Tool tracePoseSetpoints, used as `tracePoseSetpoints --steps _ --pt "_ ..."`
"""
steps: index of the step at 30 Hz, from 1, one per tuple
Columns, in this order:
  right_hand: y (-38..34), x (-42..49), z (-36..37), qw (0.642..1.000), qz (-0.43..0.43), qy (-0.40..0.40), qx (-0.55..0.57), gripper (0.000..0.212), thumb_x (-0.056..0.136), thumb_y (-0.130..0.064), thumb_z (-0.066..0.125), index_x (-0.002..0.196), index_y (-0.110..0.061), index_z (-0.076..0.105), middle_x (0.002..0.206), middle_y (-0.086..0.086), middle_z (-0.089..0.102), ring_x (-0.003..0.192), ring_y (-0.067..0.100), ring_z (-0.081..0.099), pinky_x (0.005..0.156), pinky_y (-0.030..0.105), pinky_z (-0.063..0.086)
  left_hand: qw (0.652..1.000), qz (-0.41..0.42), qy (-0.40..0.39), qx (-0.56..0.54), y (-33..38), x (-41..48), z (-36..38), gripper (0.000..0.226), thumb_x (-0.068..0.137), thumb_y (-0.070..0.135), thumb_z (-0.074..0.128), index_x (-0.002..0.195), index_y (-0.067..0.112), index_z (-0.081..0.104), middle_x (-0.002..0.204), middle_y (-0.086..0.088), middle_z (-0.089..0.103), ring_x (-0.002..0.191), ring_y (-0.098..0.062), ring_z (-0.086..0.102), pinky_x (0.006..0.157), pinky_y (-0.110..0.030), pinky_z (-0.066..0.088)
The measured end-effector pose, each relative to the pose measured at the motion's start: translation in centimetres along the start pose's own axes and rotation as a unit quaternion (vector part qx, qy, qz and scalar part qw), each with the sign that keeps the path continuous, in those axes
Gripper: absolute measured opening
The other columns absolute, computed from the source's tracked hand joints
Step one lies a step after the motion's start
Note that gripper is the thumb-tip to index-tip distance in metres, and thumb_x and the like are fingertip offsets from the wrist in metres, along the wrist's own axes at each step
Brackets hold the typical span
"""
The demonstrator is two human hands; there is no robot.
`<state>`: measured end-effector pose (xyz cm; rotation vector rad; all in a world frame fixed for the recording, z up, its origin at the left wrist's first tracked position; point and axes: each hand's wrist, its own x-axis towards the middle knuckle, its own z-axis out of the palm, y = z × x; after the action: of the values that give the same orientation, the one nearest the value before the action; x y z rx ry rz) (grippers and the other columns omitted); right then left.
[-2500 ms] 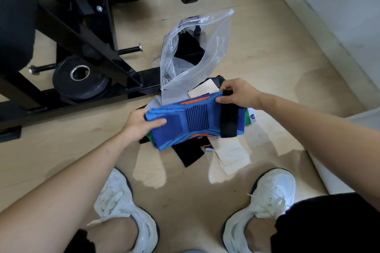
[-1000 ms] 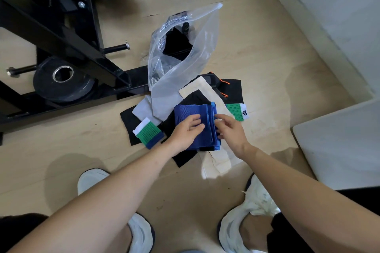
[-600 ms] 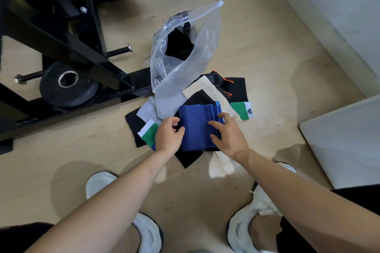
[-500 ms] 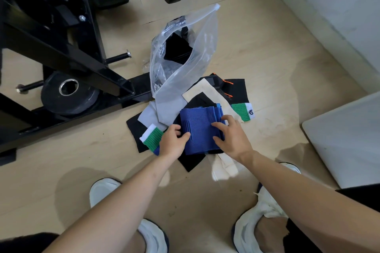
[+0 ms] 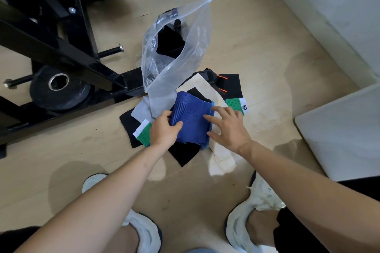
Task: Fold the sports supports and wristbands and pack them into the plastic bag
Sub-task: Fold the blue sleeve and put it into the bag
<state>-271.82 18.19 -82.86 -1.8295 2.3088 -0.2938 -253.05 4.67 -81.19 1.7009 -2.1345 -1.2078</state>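
A folded blue support (image 5: 192,120) lies on top of a pile of black, cream and grey supports on the wooden floor. My left hand (image 5: 164,129) grips its left edge, thumb on top and fingers curled under. My right hand (image 5: 227,127) rests on its right edge with fingers spread and straight. The clear plastic bag (image 5: 176,51) stands open just behind the pile, with black items inside. A green and white wristband (image 5: 144,133) lies left of my left hand, another green and white wristband (image 5: 238,106) right of the pile.
A black gym machine frame (image 5: 61,51) with a weight plate (image 5: 58,90) stands at the left. A white board (image 5: 341,129) lies at the right, a grey wall base (image 5: 320,16) behind it. My white shoes (image 5: 246,228) are below the pile.
The long blue support has been folded in half into a small square. My left hand moved from pressing its top to gripping its left edge, which has lifted slightly.
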Motion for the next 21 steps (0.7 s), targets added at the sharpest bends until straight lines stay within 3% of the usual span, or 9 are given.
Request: tracePoseSetpoints --steps 4,7,10,12,14,17,19,21 --pt "-1.2 2.1 -0.2 0.995 -0.049 -0.081 -0.024 0.062 0.091 -0.050 0.056 0.149 -0.038 0.037 0.158 -0.008 0.032 0.138 0.023 0.032 0.104 0.046 0.029 0.981 0.125 0.050 0.143 -0.6 0.4 -1.4 0.033 0.090 0.028 0.067 0.121 0.018 0.063 0.109 -0.005 0.064 0.097 -0.031 0.062 0.080 -0.044 0.051" --pt "-1.5 3.1 0.1 0.985 -0.003 -0.175 -0.007 0.062 0.094 -0.049 0.052 0.151 -0.040 0.031 0.161 -0.013 0.026 0.144 0.022 0.026 0.109 0.045 0.023 0.968 0.169 0.026 0.186 -0.8 0.2 -1.0 0.053 0.090 0.030 0.069 0.139 0.016 0.053 0.120 -0.005 0.057 0.107 -0.031 0.060 0.081 -0.044 0.051" --pt "-0.8 4.0 0.0 0.973 0.063 -0.206 0.080 0.064 0.090 -0.042 0.062 0.149 -0.042 0.036 0.157 -0.017 0.033 0.141 0.018 0.031 0.110 0.045 0.023 0.961 0.198 -0.001 0.193 -0.9 -0.4 -0.2 0.074 0.086 0.028 0.075 0.150 0.017 0.039 0.123 -0.003 0.048 0.107 -0.027 0.057 0.074 -0.040 0.049" --pt "-0.2 4.5 -0.4 0.949 0.118 -0.205 0.209 0.066 0.087 -0.031 0.069 0.147 -0.037 0.042 0.149 -0.012 0.047 0.138 0.014 0.040 0.113 0.041 0.027 0.945 0.246 -0.002 0.217 -1.2 -0.9 0.1 0.076 0.085 0.022 0.076 0.151 0.016 0.038 0.120 -0.003 0.049 0.101 -0.027 0.059 0.070 -0.039 0.051" --pt "0.4 4.7 -1.0 0.887 0.166 -0.191 0.386 0.066 0.087 -0.013 0.072 0.146 -0.025 0.047 0.140 -0.002 0.057 0.133 0.012 0.049 0.112 0.033 0.038 0.920 0.307 0.003 0.243 -2.0 -1.1 0.4 0.076 0.082 0.018 0.078 0.149 0.016 0.042 0.117 -0.004 0.052 0.094 -0.027 0.060 0.061 -0.038 0.053" --pt "1.0 4.4 -1.8 0.810 0.214 -0.177 0.517 0.070 0.087 -0.005 0.071 0.149 -0.019 0.041 0.126 0.005 0.067 0.116 0.018 0.063 0.094 0.028 0.053 0.886 0.383 -0.010 0.263 -3.3 -1.0 1.2 0.076 0.080 0.023 0.078 0.148 0.015 0.046 0.116 -0.007 0.054 0.091 -0.026 0.057 0.059 -0.040 0.054" --pt "1.0 4.2 -2.0 0.798 0.242 -0.148 0.531 0.073 0.087 -0.007 0.073 0.150 -0.021 0.039 0.116 0.006 0.072 0.107 0.019 0.068 0.086 0.023 0.053 0.877 0.395 -0.025 0.274 -3.5 -1.1 1.6 0.077 0.080 0.036 0.072 0.149 0.018 0.045 0.118 -0.006 0.052 0.092 -0.024 0.053 0.064 -0.039 0.053" --pt "0.6 4.0 -2.1 0.816 0.247 -0.104 0.513 0.071 0.085 -0.012 0.076 0.147 -0.023 0.043 0.112 0.005 0.072 0.100 0.015 0.068 0.081 0.017 0.053 0.878 0.381 -0.041 0.286 -3.6 -1.4 1.9 0.081 0.079 0.049 0.064 0.152 0.022 0.042 0.122 -0.004 0.048 0.097 -0.022 0.048 0.069 -0.037 0.052"
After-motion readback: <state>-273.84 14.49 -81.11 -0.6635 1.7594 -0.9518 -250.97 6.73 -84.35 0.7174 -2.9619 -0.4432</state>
